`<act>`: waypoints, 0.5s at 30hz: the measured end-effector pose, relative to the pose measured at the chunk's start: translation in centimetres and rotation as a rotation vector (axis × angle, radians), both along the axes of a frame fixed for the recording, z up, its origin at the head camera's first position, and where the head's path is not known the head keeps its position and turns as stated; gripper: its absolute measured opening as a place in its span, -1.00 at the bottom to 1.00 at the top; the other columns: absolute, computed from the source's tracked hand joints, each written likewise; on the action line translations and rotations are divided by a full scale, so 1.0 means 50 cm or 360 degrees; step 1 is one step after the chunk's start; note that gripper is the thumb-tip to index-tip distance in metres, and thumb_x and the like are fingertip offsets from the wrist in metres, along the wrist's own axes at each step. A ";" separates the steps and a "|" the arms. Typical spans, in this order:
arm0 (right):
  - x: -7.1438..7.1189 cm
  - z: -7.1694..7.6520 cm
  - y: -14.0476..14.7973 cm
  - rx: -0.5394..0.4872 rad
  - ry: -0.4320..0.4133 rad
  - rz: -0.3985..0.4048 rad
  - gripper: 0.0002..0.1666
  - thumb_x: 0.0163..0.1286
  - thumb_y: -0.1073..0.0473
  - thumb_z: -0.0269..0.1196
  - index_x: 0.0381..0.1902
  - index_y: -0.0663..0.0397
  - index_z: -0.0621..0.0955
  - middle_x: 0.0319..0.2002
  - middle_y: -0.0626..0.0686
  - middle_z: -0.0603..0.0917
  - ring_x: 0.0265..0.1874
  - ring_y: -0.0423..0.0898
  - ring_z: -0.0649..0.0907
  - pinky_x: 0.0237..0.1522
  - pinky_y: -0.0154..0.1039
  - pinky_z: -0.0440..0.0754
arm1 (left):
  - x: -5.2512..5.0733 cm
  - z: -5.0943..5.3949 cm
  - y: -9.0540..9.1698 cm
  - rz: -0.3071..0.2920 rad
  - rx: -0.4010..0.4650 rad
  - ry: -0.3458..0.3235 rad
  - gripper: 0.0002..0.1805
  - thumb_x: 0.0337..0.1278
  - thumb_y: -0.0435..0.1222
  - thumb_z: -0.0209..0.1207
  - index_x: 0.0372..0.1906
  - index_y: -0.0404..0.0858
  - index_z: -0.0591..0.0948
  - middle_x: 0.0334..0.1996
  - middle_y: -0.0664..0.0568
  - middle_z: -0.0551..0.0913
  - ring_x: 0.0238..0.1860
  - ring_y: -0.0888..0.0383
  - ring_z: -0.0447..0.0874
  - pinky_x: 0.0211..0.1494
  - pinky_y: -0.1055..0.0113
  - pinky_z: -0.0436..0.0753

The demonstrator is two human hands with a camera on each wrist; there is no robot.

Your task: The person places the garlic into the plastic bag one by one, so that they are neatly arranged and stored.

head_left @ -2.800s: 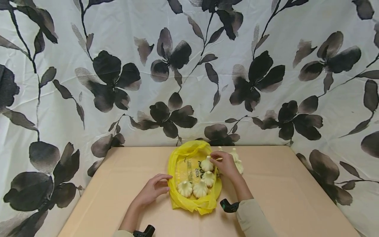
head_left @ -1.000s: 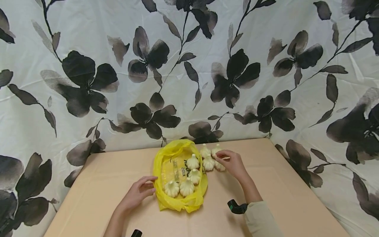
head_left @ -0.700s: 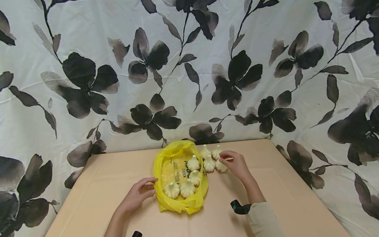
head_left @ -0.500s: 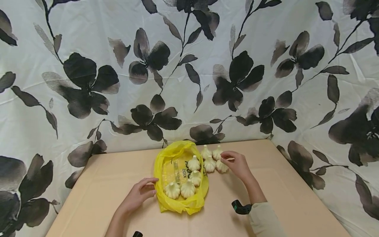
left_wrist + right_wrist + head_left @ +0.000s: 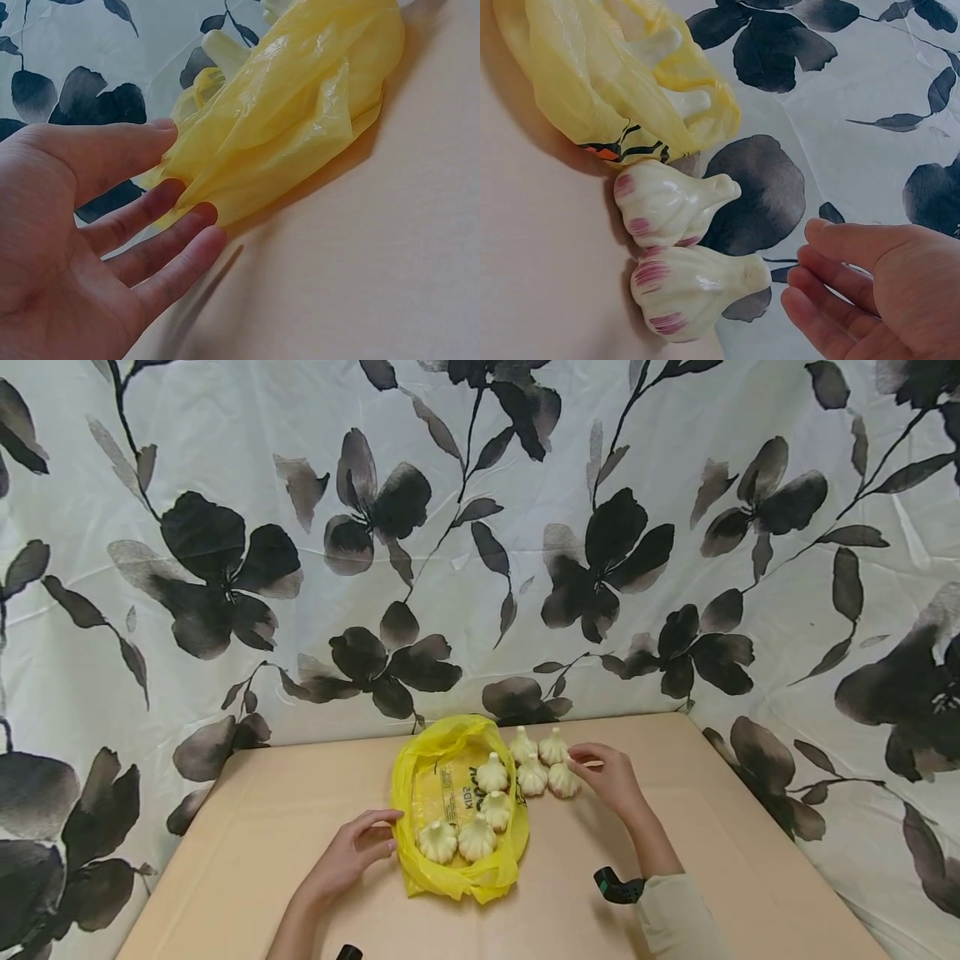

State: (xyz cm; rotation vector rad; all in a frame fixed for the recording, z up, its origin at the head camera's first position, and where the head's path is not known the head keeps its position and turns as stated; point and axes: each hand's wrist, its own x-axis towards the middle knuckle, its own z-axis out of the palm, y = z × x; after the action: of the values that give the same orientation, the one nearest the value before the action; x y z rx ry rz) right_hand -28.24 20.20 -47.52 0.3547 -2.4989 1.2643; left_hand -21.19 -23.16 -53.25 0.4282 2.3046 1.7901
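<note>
A yellow plastic bag (image 5: 517, 852) lies with its mouth spread, with several white garlic bulbs (image 5: 477, 839) inside. My left hand (image 5: 351, 853) is at the bag's left side. In the left wrist view its fairly straight fingers (image 5: 169, 262) touch the crumpled plastic, thumb apart from them. Right of the bag, several more bulbs stand close together on the table. My right hand (image 5: 609, 778) is just beside the nearest right bulb (image 5: 563, 781). The right wrist view shows a small gap between its fingertips and that bulb's stem; purple streaks mark the bulb (image 5: 694, 292).
The light tan table (image 5: 712, 877) ends at a hanging cloth (image 5: 495, 610) with dark flowers, close behind the bulbs. A black wrist device (image 5: 618, 887) sits on the right wrist.
My right hand has moved from the bag's right rim to the bulbs outside, then let go of the nearest one and drawn slightly right. My left hand has stayed at the bag.
</note>
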 end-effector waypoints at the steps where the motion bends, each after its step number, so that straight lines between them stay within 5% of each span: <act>1: 0.000 -0.001 0.000 -0.0003 -0.0001 0.0001 -0.72 0.19 0.29 0.38 -0.11 0.23 0.69 -0.20 0.16 0.74 -0.18 0.08 0.70 -0.17 -0.07 0.72 | 0.000 0.000 -0.001 0.0003 -0.0001 0.0003 -0.48 0.24 -0.24 0.22 0.28 -0.25 0.44 0.25 -0.24 0.40 0.21 -0.14 0.48 0.00 0.39 0.66; 15: -0.014 -0.017 0.011 0.0020 -0.0024 -0.0034 -0.67 0.17 0.38 0.37 -0.07 0.31 0.66 -0.12 0.26 0.70 -0.16 0.15 0.69 -0.15 -0.06 0.72 | 0.001 0.001 -0.002 0.0018 0.0003 0.0046 -0.49 0.24 -0.23 0.22 0.28 -0.24 0.45 0.24 -0.19 0.43 0.17 -0.07 0.53 0.00 0.36 0.67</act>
State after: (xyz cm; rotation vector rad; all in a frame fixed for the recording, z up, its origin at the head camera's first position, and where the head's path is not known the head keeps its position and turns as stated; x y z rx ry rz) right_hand -28.94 20.73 -48.36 0.3219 -2.5172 1.2481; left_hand -21.13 -23.28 -53.21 0.4455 2.3294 1.8034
